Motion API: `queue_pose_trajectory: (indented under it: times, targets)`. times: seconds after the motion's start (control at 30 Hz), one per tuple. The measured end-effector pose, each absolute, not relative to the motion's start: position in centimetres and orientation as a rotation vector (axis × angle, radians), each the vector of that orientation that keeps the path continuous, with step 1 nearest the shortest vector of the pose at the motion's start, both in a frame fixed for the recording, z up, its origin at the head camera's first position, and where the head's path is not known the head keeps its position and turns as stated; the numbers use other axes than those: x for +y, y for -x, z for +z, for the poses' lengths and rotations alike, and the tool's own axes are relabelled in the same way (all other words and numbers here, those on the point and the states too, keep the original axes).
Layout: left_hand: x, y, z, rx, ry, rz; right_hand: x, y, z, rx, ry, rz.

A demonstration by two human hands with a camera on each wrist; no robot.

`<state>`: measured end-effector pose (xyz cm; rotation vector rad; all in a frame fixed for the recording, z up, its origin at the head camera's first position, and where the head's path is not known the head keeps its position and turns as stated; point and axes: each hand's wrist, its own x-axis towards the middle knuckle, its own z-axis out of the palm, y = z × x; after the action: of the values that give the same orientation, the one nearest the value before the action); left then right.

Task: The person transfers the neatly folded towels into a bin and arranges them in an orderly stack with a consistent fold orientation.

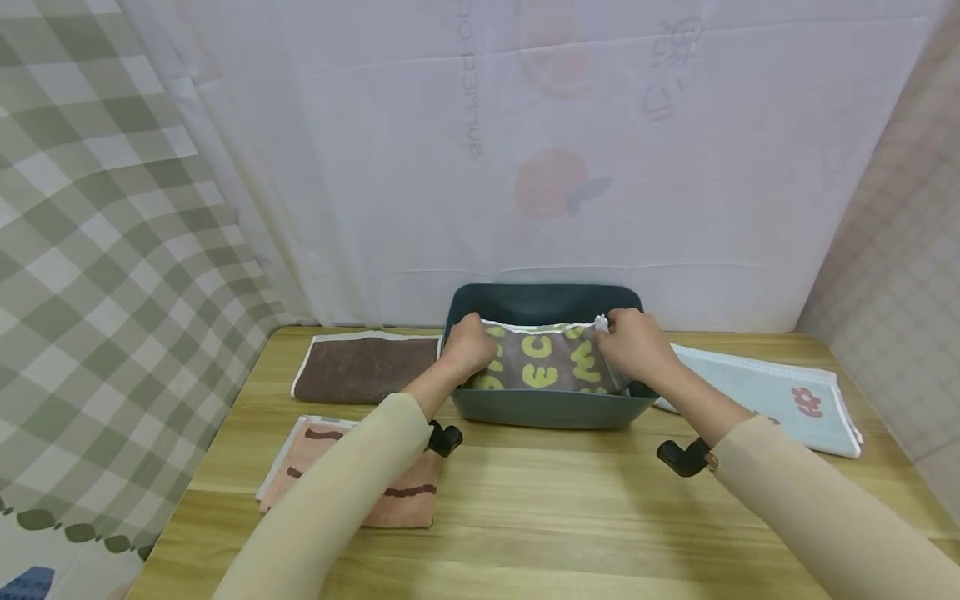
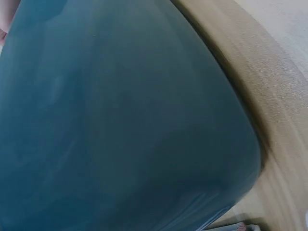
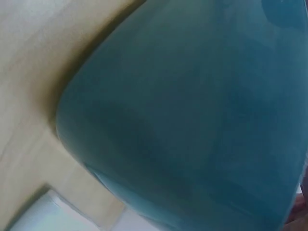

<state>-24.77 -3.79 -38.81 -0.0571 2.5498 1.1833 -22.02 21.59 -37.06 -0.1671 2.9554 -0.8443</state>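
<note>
A brown towel with yellow-green letters and a white edge [image 1: 540, 358] lies inside a dark teal plastic bin [image 1: 555, 410]. At its left end my left hand [image 1: 468, 346] grips the towel, fingertips partly hidden. My right hand [image 1: 637, 343] pinches the opposite end by the white edging, where a small white tuft sticks up. Both wrists pass over the bin's front rim. In the left wrist view the bin's outer wall [image 2: 130, 110] fills most of the picture. The right wrist view likewise shows mostly bin wall [image 3: 183, 110], with a bit of hand at the right edge.
Left of the bin lies a folded plain brown towel [image 1: 363, 368], and nearer is a peach towel with dark stripes [image 1: 405, 500], partly under my left sleeve. A pale blue towel with a red flower [image 1: 772, 396] lies right. A white curtain [image 1: 375, 167] hangs behind the wooden table [image 1: 547, 517].
</note>
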Motion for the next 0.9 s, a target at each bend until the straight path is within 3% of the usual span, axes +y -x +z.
queue_pose_trajectory:
  times: [0.6, 0.9]
  targets:
    - [-5.6, 22.8, -33.8, 2.645, -0.063, 1.295, 22.2, 20.7, -35.1, 2.921, 0.174, -1.007]
    - [-7.5, 20.3, -33.1, 2.73, -0.086, 1.399, 22.6, 19.2, -34.6, 2.939, 0.234, -1.074]
